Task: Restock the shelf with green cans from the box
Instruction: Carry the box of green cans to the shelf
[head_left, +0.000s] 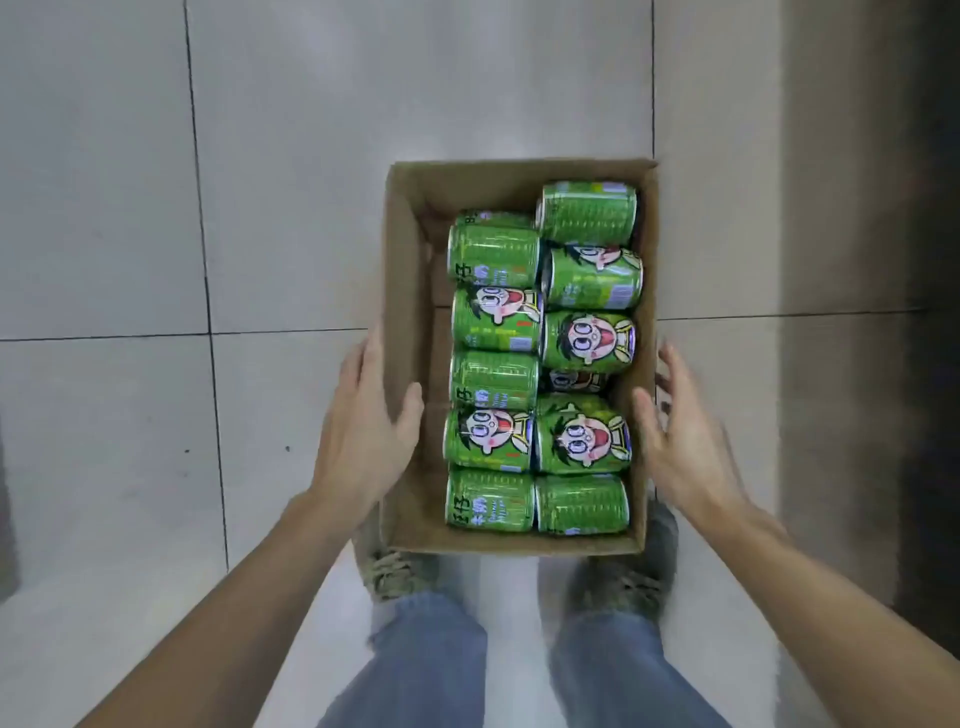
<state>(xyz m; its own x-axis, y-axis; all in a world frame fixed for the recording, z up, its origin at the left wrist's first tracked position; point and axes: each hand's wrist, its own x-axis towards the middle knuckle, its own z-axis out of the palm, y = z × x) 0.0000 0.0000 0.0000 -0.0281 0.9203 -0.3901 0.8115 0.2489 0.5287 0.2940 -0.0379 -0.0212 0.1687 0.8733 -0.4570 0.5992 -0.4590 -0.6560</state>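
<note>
An open cardboard box sits on the tiled floor in front of my feet. Several green cans with a cartoon face lie on their sides inside it, in two rows. My left hand rests against the box's left wall, fingers straight along the outside and the thumb over the rim. My right hand hovers beside the right wall with fingers spread and slightly blurred; whether it touches the box is unclear. No shelf is in view.
Grey floor tiles surround the box. A dark vertical surface runs along the right edge. My two shoes and jeans-clad legs stand just below the box's near edge.
</note>
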